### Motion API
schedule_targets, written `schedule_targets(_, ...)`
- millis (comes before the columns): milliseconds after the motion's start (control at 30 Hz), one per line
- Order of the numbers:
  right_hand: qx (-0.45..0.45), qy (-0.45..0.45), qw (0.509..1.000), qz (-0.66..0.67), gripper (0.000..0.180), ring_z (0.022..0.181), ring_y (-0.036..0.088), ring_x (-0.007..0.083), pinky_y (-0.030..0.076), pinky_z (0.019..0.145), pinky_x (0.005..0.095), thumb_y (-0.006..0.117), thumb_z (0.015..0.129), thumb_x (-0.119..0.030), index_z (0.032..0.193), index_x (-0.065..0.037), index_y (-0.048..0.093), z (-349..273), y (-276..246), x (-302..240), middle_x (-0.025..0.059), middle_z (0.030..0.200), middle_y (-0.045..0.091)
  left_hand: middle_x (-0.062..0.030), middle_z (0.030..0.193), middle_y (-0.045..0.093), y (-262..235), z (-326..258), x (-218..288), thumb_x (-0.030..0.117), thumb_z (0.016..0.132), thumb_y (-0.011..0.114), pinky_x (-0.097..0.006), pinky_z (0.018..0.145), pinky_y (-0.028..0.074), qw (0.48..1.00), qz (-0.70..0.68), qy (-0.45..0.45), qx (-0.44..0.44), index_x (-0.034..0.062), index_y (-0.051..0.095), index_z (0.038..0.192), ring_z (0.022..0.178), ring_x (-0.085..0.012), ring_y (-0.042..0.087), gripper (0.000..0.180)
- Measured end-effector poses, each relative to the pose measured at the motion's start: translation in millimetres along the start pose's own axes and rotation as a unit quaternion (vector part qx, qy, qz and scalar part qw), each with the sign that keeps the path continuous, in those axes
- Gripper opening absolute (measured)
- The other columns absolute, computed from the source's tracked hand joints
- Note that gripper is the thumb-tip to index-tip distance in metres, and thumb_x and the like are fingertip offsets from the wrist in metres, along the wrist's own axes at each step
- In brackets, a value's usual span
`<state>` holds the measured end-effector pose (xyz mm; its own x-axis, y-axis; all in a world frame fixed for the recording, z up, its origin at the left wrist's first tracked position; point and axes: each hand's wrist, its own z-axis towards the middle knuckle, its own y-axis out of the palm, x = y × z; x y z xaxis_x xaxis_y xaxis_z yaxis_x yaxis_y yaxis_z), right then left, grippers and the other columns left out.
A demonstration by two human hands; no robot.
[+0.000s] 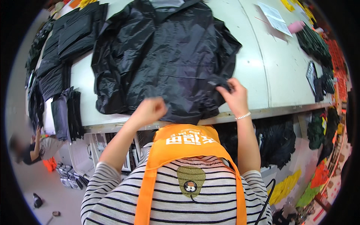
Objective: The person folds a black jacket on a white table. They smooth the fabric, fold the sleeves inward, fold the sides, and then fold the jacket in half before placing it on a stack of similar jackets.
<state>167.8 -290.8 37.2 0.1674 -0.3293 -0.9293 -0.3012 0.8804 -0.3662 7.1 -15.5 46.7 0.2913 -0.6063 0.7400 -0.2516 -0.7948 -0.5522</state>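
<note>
A shiny black jacket [180, 56] lies spread on the white table, its collar away from me and its hem at the near edge. My right hand [235, 96] is closed on a bunched bit of the jacket's black fabric beside the lower right sleeve. Over the lower left part of the jacket is my left hand [150, 108], fingers curled in and slightly blurred. What those fingers hold, if anything, is hidden.
Stacks of folded black garments [71, 41] cover the table's left side, some hanging over the edge. A paper sheet [274, 18] lies at the far right, near a dark green bundle [314, 42]. Dark fabric [275, 144] fills the space under the table. Someone [30, 150] is at the far left.
</note>
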Motion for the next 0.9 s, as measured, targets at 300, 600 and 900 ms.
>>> schedule_targets(300, 0.091, -0.077, 0.970, -0.213, 0.034, 0.053, 0.050, 0.0202, 0.041, 0.051, 0.0291, 0.063, 0.089, -0.030, 0.078, -0.003, 0.045, 5, -5, -23, 0.0099, 0.061, 0.051, -0.0092, 0.098, 0.066, 8, -18, -9, 0.010, 0.086, 0.060, -0.030, 0.081, 0.049, 0.989, -0.127, 0.069, 0.029, 0.0030, 0.062, 0.106, 0.089, -0.0171, 0.063, 0.022)
schedule_targets(600, 0.093, 0.058, 0.982, 0.156, 0.037, 0.085, 0.054, 0.0114, 0.043, 0.078, 0.0228, 0.054, 0.095, -0.031, 0.105, 0.005, 0.057, 3, -12, -24, 0.0070, 0.094, 0.061, -0.0098, 0.134, 0.048, 39, 129, 79, 0.029, 0.071, 0.079, -0.030, 0.106, 0.030, 0.736, -0.573, 0.165, -0.321, -0.0057, 0.035, 0.135, 0.123, -0.0172, 0.044, 0.085)
schedule_targets(900, 0.218, -0.018, 0.976, 0.011, 0.030, 0.064, 0.039, 0.0113, 0.039, 0.059, 0.0273, 0.056, 0.094, -0.025, 0.079, 0.000, 0.047, -12, -12, -40, 0.0029, 0.067, 0.044, -0.0185, 0.078, 0.065, 56, 142, 122, 0.012, 0.064, 0.073, -0.035, 0.070, 0.049, 0.974, -0.057, 0.168, 0.143, 0.0017, 0.065, 0.085, 0.077, -0.0301, 0.063, 0.025)
